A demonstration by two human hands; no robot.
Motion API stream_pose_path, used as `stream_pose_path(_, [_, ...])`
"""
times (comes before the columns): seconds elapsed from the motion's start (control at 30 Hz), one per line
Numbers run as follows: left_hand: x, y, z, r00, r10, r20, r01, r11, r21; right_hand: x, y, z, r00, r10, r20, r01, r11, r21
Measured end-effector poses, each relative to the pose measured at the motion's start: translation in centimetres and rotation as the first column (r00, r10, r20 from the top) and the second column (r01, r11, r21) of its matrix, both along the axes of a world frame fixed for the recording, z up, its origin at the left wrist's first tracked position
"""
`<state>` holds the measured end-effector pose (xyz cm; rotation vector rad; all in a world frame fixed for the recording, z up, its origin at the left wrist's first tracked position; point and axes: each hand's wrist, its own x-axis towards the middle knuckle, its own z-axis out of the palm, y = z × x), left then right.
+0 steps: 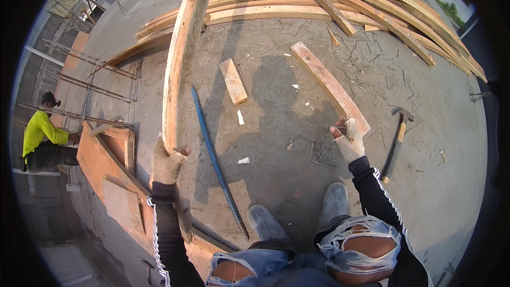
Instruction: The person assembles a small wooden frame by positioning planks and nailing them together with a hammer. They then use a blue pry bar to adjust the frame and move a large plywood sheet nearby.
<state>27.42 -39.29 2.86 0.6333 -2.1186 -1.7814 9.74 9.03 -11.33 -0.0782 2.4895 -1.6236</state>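
Note:
My left hand [168, 163], in a worn fingerless glove, is closed round the near end of a long wooden beam [183, 48] that reaches away past the top of the view. My right hand [349, 139], gloved alike, has its fingers curled together beside the near end of a short plank [330, 86]. Whether it holds anything small cannot be made out. A claw hammer [396, 146] with a dark grip lies on the concrete to its right. Between my hands lie a blue pry bar [213, 154] and a short wood block [234, 81].
Long timbers [276, 8] are piled across the far side. Loose nails and wire bits [372, 74] litter the concrete at right. A wooden formwork panel [114, 165] stands at left, near a co-worker in a yellow top [40, 133]. Rebar [90, 82] juts out behind it.

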Motion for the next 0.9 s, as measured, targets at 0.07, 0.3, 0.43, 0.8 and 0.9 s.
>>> stream_pose_path(0.07, [2.0,2.3,-1.0,0.983,-0.053,0.178,0.063,0.997,-0.054,-0.4,1.4,-0.6,0.993,-0.117,0.007,0.118,0.991,-0.068])
stream_pose_path(0.3, [5.0,7.3,-4.9,0.634,-0.088,0.768,0.577,0.716,-0.394,0.2,7.6,-2.6,0.929,-0.336,-0.157,0.357,0.923,0.142])
stream_pose_path(0.43, [6.0,8.2,-7.6,0.569,-0.115,0.815,0.699,0.589,-0.405,1.6,12.8,-3.0,0.878,-0.082,-0.472,0.397,0.675,0.622])
stream_pose_path(0.8, [6.0,7.5,-12.7,0.547,-0.083,0.833,0.676,0.630,-0.382,3.4,20.0,-4.2,0.871,-0.470,-0.143,0.351,0.393,0.850])
stream_pose_path(0.9, [5.6,7.0,-12.7,0.719,-0.239,0.653,0.561,0.755,-0.341,2.6,20.6,-4.7,0.854,-0.504,-0.128,0.375,0.426,0.824])
